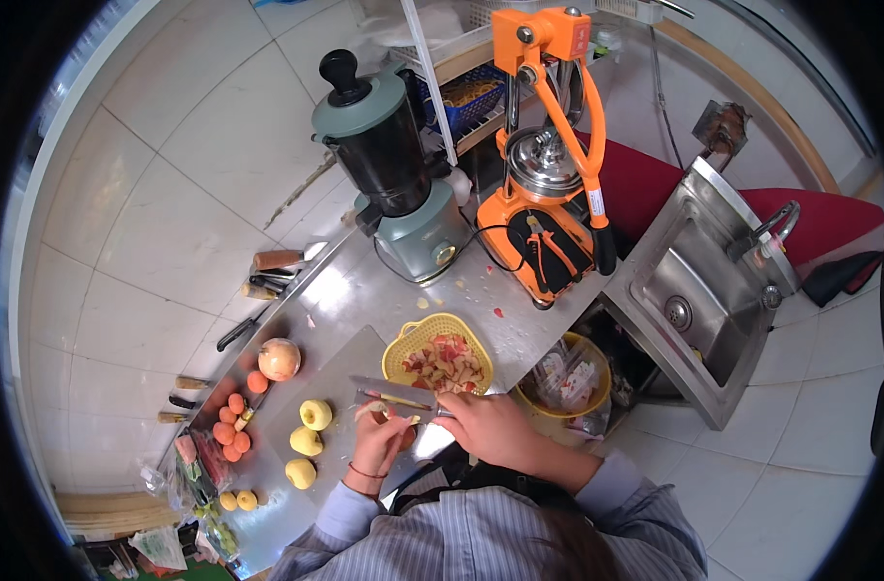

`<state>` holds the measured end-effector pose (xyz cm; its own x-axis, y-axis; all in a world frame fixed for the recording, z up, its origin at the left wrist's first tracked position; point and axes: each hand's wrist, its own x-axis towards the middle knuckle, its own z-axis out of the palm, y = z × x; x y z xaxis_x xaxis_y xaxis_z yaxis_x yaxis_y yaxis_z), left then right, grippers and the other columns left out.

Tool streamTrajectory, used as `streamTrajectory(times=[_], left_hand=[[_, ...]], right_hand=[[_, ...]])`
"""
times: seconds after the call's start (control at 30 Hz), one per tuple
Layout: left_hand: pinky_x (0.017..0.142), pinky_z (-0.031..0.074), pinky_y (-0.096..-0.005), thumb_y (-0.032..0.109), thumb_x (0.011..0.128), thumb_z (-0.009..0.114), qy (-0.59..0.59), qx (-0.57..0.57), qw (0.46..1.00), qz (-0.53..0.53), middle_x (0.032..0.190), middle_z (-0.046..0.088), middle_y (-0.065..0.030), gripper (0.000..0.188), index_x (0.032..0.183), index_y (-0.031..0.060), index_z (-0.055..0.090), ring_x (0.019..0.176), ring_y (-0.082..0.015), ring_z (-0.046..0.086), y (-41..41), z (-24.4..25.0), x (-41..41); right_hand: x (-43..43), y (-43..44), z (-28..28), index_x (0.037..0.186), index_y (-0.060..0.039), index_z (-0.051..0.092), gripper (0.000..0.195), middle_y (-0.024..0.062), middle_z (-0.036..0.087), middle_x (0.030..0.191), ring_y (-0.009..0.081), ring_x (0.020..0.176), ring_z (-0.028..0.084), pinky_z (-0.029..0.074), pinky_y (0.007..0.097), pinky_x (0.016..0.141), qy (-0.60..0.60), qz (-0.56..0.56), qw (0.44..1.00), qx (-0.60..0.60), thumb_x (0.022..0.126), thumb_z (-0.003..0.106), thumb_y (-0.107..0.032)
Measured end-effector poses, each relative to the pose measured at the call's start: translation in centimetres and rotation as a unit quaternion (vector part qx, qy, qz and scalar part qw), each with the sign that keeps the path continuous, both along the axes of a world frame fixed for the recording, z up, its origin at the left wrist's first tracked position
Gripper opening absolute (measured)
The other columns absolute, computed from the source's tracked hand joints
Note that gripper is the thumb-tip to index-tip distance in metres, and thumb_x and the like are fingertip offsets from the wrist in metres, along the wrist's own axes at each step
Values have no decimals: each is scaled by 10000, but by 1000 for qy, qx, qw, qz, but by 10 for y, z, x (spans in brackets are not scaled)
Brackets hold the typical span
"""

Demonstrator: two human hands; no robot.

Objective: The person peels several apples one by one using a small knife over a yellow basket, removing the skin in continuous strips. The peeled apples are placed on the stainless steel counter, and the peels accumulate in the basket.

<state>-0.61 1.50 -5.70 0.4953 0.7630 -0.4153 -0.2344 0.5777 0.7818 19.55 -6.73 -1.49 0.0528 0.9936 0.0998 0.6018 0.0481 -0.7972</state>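
Observation:
My right hand (482, 425) grips a broad-bladed knife (398, 392) by its handle, the blade pointing left across the near rim of a yellow plastic basket (393, 354). Red and pale fruit peelings (445, 362) lie in that basket. Just under the blade, my left hand (375, 439) has its fingers closed around a small pale piece of fruit, mostly hidden by the fingers. Left of this hand, peeled yellow apples (316, 415) form a row on a grey cutting board (347, 363). A round reddish fruit (407, 438) shows partly between my hands.
A green-grey juicer (413, 218) and an orange manual press (547, 218) holding pliers (551, 247) stand beyond the basket. A steel sink (696, 290) is at right, a waste bin (607, 378) below the counter. Oranges-red fruits (224, 433), a large wrapped fruit (279, 359) and wall-side knives (238, 332) are left.

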Motion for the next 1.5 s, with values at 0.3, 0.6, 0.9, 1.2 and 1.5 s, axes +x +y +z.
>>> streamTrajectory(times=[0.3, 0.6, 0.9, 1.2, 1.5], left_hand=[[931, 452, -327, 8, 731, 710, -19, 87, 996, 9, 1142, 539, -72, 577, 1232, 39, 426, 1062, -189, 549, -2, 39, 16], [925, 459, -334, -1, 734, 703, -35, 97, 995, 13, 1149, 536, -85, 586, 1235, 42, 403, 1065, -198, 552, -4, 49, 17], [943, 448, -335, -7, 715, 706, -24, 71, 997, -14, 1163, 538, -83, 631, 1266, 36, 400, 1086, -198, 546, 2, 27, 7], [947, 450, -342, 44, 720, 691, -85, 34, 996, -10, 1160, 549, -103, 636, 1285, 17, 401, 1085, -226, 556, 5, 36, 15], [1011, 403, -385, 81, 743, 676, -140, 6, 989, -40, 1230, 520, -143, 642, 1307, -12, 385, 1151, -261, 519, 4, 31, 9]], right_hand=[[17, -3, -18, 982, -13, 563, 310, 181, 582, 715, 280, 649, 592, 442, 368, 589, 240, -45, 959, -143, 908, 562, -314], [30, -5, -60, 971, -27, 555, 320, 147, 573, 629, 245, 536, 570, 464, 400, 545, 237, 14, 931, -278, 924, 535, -342], [1, 2, 6, 960, -27, 544, 307, 202, 586, 686, 378, 667, 597, 459, 419, 584, 160, -6, 984, -75, 904, 557, -329], [7, -4, -22, 1033, 3, 529, 298, 123, 562, 635, 228, 555, 557, 455, 371, 570, 296, -37, 943, -144, 918, 558, -270], [26, -8, -66, 925, -14, 519, 275, 53, 488, 564, 156, 476, 494, 392, 329, 463, 351, -13, 877, -328, 929, 533, -289]])
